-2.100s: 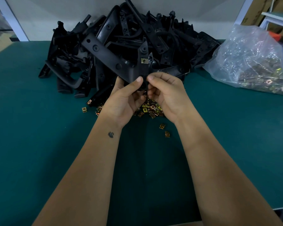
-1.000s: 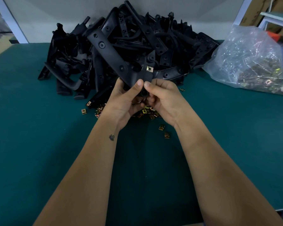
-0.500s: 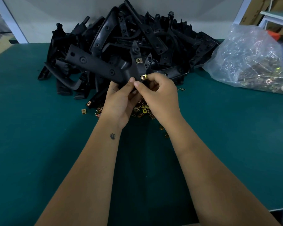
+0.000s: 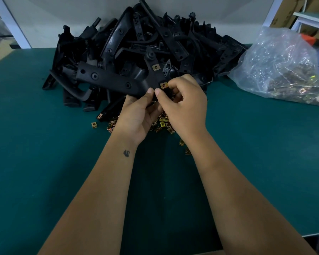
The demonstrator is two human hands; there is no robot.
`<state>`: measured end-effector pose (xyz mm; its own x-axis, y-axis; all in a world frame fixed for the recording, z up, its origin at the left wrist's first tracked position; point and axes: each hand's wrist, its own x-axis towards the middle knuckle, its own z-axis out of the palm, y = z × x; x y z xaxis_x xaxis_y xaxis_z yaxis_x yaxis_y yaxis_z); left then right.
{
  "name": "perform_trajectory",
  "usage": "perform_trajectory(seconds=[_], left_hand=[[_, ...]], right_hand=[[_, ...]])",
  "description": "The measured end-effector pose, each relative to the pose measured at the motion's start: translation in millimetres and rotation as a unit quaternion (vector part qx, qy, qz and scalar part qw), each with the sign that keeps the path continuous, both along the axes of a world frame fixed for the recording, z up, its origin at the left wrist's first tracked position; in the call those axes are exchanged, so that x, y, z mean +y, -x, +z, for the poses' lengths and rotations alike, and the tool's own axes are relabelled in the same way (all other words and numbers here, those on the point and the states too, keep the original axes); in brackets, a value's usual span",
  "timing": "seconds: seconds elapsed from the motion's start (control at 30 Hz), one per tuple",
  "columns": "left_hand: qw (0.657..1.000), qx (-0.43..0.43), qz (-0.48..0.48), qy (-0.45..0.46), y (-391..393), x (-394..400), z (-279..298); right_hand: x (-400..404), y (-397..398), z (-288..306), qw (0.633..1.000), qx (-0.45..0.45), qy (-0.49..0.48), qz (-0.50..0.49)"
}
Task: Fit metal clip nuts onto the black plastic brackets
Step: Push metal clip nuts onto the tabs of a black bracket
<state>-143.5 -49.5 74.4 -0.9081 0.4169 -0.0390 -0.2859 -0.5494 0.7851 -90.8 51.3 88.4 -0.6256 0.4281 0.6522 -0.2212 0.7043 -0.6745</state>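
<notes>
item: green table [image 4: 44,181], near edge bare of parts where we see it. on it, loose clip nuts [image 4: 162,124] in a small heap under our hands, too many and too hidden to count; three or four lie apart. above them, our left hand [image 4: 136,118] curls round the held bracket [image 4: 114,80] near its forked end; our right hand [image 4: 184,105] pinches a clip nut [image 4: 163,85] on a lower tab, seemingly pressing it home. fitted nut [image 4: 155,67], one, sits on the upper tab. we judge this bracket nearly done. far: pile of brackets [image 4: 155,39], dozens, mostly without nuts as far as we see. far right: one clear bag [image 4: 284,67] of more nuts.
</notes>
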Motion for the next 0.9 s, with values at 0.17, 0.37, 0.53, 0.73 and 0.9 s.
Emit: perform_trajectory(seconds=[0.17, 0.37, 0.53, 0.73, 0.9], left_hand=[[1.0, 0.01, 0.006, -0.002, -0.2, -0.4, -0.2], [0.999, 0.046, 0.005, 0.024, -3.0, -1.6, 1.6], [0.996, 0.062, 0.046, 0.047, -6.8, -0.8, 6.5], [0.982, 0.066, 0.159, 0.074, 0.5, -5.0, 7.2], [0.983, 0.043, 0.181, 0.006, 4.4, -13.7, 9.3]], right_hand=[[-1.8, 1.4, -3.2, 1.0, -0.017, 0.004, 0.002], [3.1, 3.5, -5.2, 0.999, -0.038, 0.0, 0.0], [6.7, 3.6, -3.8, 0.999, -0.037, 0.034, 0.016], [12.6, 1.7, -0.6, 0.988, -0.036, 0.153, 0.007], [22.3, -0.1, 6.1, 0.94, -0.056, 0.313, 0.126]])
